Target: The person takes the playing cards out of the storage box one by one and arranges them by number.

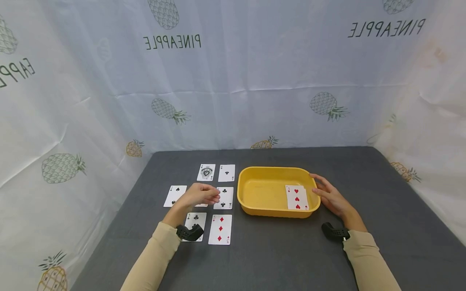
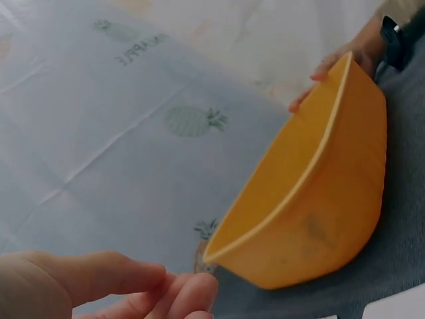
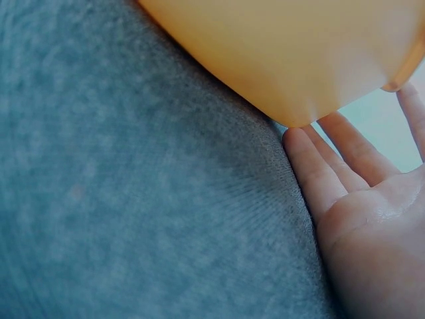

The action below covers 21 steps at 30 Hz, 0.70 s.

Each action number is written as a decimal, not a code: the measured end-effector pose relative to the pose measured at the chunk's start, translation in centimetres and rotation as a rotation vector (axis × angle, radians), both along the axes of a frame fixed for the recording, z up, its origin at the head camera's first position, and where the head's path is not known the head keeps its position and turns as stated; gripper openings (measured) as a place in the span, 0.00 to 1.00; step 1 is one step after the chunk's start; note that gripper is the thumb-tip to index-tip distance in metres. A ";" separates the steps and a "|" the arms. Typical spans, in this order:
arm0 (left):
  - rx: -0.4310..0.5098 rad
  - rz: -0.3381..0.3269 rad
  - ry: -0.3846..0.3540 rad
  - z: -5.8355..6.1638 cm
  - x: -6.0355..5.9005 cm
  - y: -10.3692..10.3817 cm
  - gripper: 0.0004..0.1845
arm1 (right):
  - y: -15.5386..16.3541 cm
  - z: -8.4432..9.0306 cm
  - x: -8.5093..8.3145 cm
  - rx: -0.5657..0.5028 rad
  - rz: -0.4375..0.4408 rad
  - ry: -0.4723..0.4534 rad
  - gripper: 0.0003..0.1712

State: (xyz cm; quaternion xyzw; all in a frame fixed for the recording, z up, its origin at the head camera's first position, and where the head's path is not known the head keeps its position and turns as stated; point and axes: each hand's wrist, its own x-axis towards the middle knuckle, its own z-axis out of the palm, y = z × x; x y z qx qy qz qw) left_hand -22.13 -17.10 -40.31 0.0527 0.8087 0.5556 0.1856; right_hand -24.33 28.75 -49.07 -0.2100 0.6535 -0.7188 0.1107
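Cards (image 1: 220, 229) left of yellow tub (image 1: 255, 173), w/ hearts card (image 1: 297, 197) inside

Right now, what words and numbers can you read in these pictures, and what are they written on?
"PINEAPPLE", mirrored, on the backdrop sheet, top middle and top right.
"EAPPLE", cut off, on the sheet's left side.
"3" on the three of diamonds on the table.
"3" on the three of hearts in the yellow tub.
Corner marks on the other cards by the left hand: too small to read.
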 end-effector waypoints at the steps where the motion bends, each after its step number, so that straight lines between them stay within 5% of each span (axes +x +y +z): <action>1: 0.001 -0.013 0.006 0.1 -0.1 0.4 0.19 | 0.0 0.0 0.0 0.001 0.002 -0.001 0.27; 21: 0.126 -0.174 -0.024 0.9 -1.8 9.0 0.21 | -0.2 -0.1 -0.2 -0.021 0.014 0.013 0.28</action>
